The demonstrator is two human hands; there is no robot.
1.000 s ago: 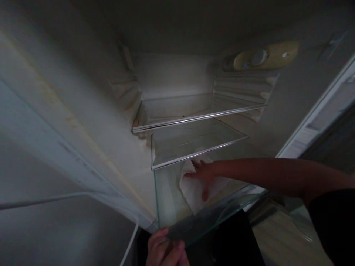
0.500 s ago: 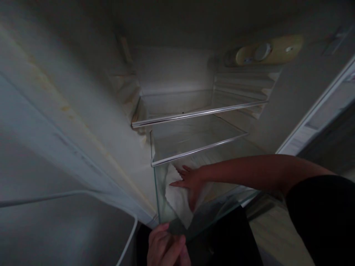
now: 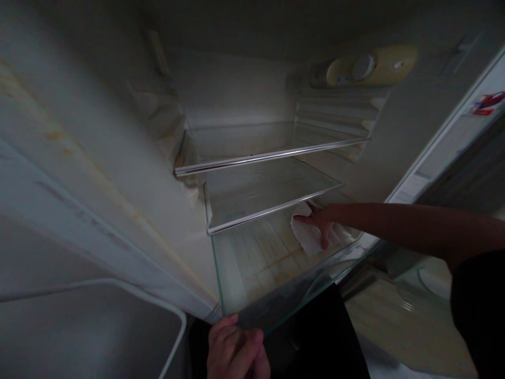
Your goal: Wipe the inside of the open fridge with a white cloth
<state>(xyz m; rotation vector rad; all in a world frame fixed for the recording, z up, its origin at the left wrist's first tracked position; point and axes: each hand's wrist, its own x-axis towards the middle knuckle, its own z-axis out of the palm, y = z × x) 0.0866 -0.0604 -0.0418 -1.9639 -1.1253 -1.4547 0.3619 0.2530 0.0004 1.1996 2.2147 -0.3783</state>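
Inside a fridge, a glass shelf (image 3: 252, 263) sticks out toward me at the bottom. My left hand (image 3: 236, 347) is closed on its front left corner, fingers curled over the edge. On the right part of the same glass, my right hand (image 3: 321, 223) presses a white cloth (image 3: 305, 237) flat, its fingers spread over it and pointing left. Brownish streaks show through the glass between the hands. Part of the cloth is hidden under my right hand.
Two more shelves sit above, an upper shelf (image 3: 272, 156) and a middle shelf (image 3: 272, 211) with bright front edges. A control panel (image 3: 373, 67) is on the right wall. A clear drawer (image 3: 410, 316) lies at lower right.
My right hand and the white cloth have moved right across the glass, and the streaked left part is now uncovered. My left hand stays at the corner. The view has shifted slightly.
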